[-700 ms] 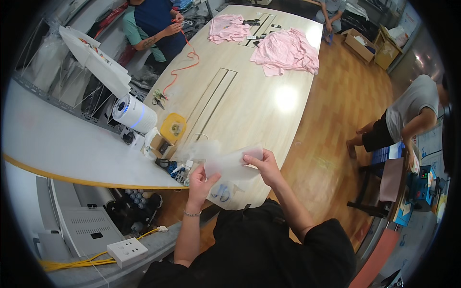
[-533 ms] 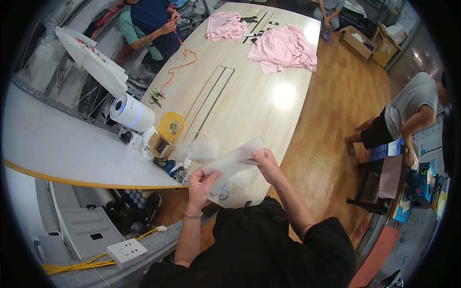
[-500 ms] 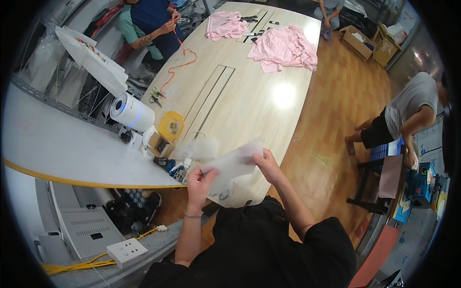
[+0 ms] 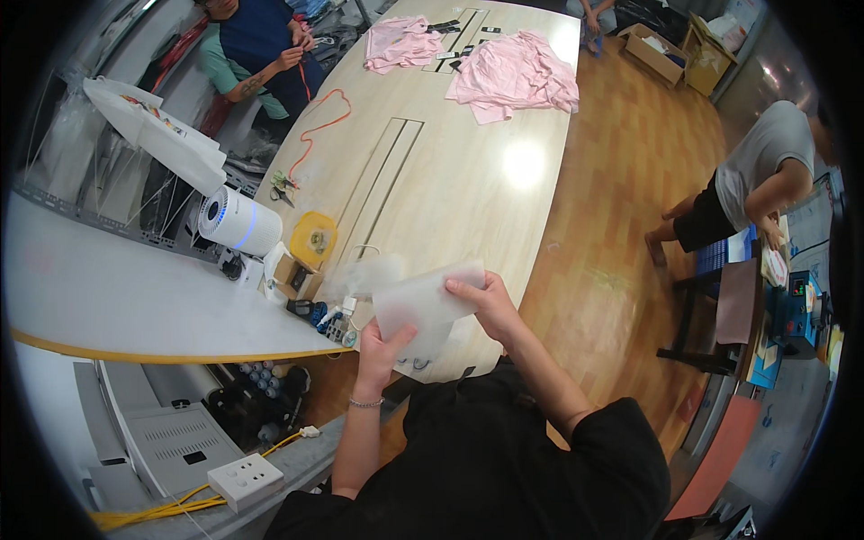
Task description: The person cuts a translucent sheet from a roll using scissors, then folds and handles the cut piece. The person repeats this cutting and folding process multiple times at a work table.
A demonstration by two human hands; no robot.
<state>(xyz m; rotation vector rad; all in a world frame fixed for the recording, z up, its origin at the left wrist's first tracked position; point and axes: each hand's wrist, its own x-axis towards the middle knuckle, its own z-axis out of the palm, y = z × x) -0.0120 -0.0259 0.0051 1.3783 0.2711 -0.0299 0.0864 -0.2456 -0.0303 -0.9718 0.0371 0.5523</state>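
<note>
Head view: a translucent whitish sheet is held over the near end of the pale wooden desk, with both hands grasping it. The left hand pinches its lower left part, thumb on top, and the right hand grips its upper right part, thumb also on top. Crumpled clear plastic lies just beyond the sheet. Farther left are a yellow container, a white cylindrical appliance with a blue light band, and scissors near an orange cord, whose far end a co-worker holds. Two heaps of pink cloth, a larger and a smaller, lie at the far end. Off to the right, a person in a grey shirt leans forward.
</note>
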